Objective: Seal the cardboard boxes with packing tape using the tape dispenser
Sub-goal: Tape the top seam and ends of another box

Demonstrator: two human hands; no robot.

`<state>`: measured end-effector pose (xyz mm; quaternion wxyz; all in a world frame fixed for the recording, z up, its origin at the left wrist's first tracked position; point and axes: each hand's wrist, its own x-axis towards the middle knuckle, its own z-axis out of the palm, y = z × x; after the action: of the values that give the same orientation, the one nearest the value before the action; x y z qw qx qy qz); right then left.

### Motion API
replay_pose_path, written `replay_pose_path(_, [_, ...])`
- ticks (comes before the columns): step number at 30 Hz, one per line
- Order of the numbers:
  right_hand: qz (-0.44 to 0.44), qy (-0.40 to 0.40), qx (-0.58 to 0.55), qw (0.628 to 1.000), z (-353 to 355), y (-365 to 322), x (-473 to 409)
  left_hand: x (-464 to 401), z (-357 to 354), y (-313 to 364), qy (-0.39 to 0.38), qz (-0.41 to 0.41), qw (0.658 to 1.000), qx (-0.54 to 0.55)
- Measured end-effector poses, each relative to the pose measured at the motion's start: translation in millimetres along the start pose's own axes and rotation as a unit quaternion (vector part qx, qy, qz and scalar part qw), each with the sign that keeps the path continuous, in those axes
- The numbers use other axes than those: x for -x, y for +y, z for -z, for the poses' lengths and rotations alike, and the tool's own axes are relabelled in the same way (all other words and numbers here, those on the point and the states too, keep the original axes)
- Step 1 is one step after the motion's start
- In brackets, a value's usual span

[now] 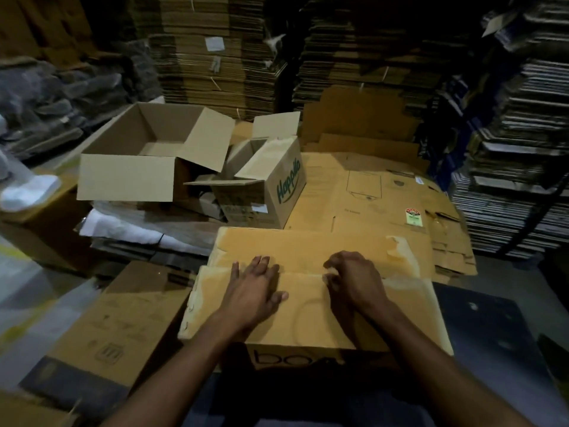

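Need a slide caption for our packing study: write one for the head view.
Left hand pressing flat and right hand curled at the flap seam of a closed cardboard box.

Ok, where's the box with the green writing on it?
In the head view, the green-lettered box sits left of center, just beyond the box under both hands, with the big open box on its left.

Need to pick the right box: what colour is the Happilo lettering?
Green, on plain brown cardboard; the Happilo box shows in the head view.
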<state>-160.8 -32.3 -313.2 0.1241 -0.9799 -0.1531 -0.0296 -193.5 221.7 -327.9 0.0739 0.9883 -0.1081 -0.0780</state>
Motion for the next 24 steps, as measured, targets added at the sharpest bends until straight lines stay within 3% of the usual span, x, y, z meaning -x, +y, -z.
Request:
replay_pose_path(7, [-0.078,0.123,-0.074,0.987,-36,41,54,-3,-50,5,-0.024,0.017,0.999,-0.011])
replay_pose_path(12, [-0.193,0.329,-0.125,0.916,-25,94,121,-8,-46,67,-0.033,-0.065,0.997,0.009])
replay_pose_path(15, [-0.304,0.365,-0.178,0.862,-37,135,167,-17,-55,121,-0.032,-0.117,0.993,0.001])
replay_pose_path(17, [-0.388,0.334,-0.22,0.83,-51,164,187,-22,-61,152,-0.026,-0.137,0.99,-0.003])
replay_pose_path(18, [-0.397,0.29,-0.215,0.844,-64,178,189,-25,-64,164,-0.022,-0.139,0.99,-0.004])
replay_pose_path(21, [-0.209,0.121,-0.271,0.932,-99,220,183,-35,-71,186,-0.02,-0.12,0.993,-0.006])
replay_pose_path(22, [-0.208,0.102,-0.199,0.952,-112,244,178,-38,-73,188,-0.021,-0.11,0.994,-0.007])
replay_pose_path(24, [-0.296,-0.086,-0.06,0.949,-125,274,175,-40,-77,189,-0.03,-0.098,0.995,-0.006])
